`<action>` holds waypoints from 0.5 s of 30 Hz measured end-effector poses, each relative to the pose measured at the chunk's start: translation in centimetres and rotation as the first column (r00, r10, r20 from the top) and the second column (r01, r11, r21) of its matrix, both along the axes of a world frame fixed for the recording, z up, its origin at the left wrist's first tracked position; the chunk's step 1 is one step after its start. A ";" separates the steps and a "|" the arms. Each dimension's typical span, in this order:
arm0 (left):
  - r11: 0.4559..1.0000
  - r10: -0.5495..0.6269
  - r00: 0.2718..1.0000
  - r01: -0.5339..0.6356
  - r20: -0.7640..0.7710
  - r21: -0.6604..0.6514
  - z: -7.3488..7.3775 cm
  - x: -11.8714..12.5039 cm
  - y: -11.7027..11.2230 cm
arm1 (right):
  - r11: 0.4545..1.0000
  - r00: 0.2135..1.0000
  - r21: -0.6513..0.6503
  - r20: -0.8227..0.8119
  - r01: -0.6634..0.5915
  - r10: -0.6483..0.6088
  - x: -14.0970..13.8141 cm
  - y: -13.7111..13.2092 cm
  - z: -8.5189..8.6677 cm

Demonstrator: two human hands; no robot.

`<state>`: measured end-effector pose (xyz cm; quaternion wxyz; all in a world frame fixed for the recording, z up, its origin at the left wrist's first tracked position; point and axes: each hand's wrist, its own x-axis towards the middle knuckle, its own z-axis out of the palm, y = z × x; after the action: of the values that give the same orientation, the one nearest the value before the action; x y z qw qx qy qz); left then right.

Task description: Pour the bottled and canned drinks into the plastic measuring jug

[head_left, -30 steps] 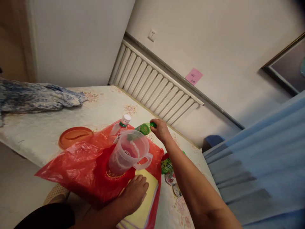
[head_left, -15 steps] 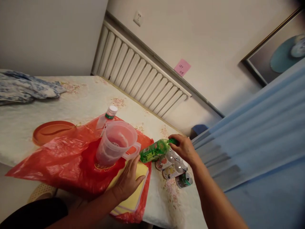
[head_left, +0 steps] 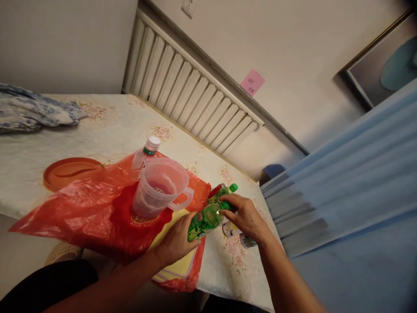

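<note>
A green plastic drink bottle (head_left: pixel 206 222) lies tilted between my hands, above a yellow pad (head_left: pixel 177 265). My left hand (head_left: pixel 176 238) is closed around its lower end. My right hand (head_left: pixel 247 216) pinches the green cap at its upper end. Just left of the bottle, a translucent pitcher (head_left: pixel 155 191) with a handle stands on a red mat (head_left: pixel 124 206). Behind the held bottle is another green-capped bottle (head_left: pixel 215 195), partly covered. Drink cans, including one with a yellow-patterned label (head_left: pixel 230 229) and a dark one (head_left: pixel 247 241), stand beneath my right hand, partly hidden.
Red plastic sheeting (head_left: pixel 83 213) spreads under the pitcher. A clear bottle with a white cap (head_left: pixel 152 145) stands behind it. To the left lie an orange lid (head_left: pixel 73 171) and patterned cloth (head_left: pixel 39 111). A radiator (head_left: pixel 192 87) runs behind the table; a blue curtain (head_left: pixel 352 182) hangs at right.
The green bottle has come nearer to me, away from the cans. My left hand, previously flat by the yellow pad, has closed on its lower end. The other green-capped bottle has come into sight.
</note>
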<state>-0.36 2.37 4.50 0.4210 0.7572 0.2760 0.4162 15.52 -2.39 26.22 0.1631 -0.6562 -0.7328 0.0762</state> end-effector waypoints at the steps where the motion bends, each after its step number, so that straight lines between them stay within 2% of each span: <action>1: 1.000 -0.002 1.000 0.002 -0.011 0.000 0.2 -0.2 0.0 | 1.000 1.000 -0.009 -0.011 -0.007 0.006 0.1 -0.1 -0.1; 6: 0.998 -0.050 0.998 0.048 -0.031 -0.042 1.0 -1.6 0.0 | 0.999 0.996 -0.012 -0.080 -0.037 0.036 0.1 -0.6 -0.2; 10: 0.986 -0.123 0.992 0.119 -0.027 -0.117 1.2 -2.5 0.1 | 0.999 0.968 0.020 -0.250 0.038 -0.032 0.0 -0.7 -0.3; 12: 0.974 -0.160 0.987 0.152 -0.034 -0.169 1.2 -3.0 0.2 | 0.992 0.906 0.039 -0.414 0.117 -0.090 0.3 -0.6 -1.0; 15: 0.952 -0.208 0.977 0.193 -0.039 -0.239 1.3 -3.7 0.2 | 0.971 0.723 0.026 -0.673 0.236 -0.158 1.3 -0.2 -3.3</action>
<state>-4.02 2.60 5.80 0.5383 0.7394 0.2580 0.3114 16.82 -2.63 22.88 0.4568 -0.6496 -0.5552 0.2471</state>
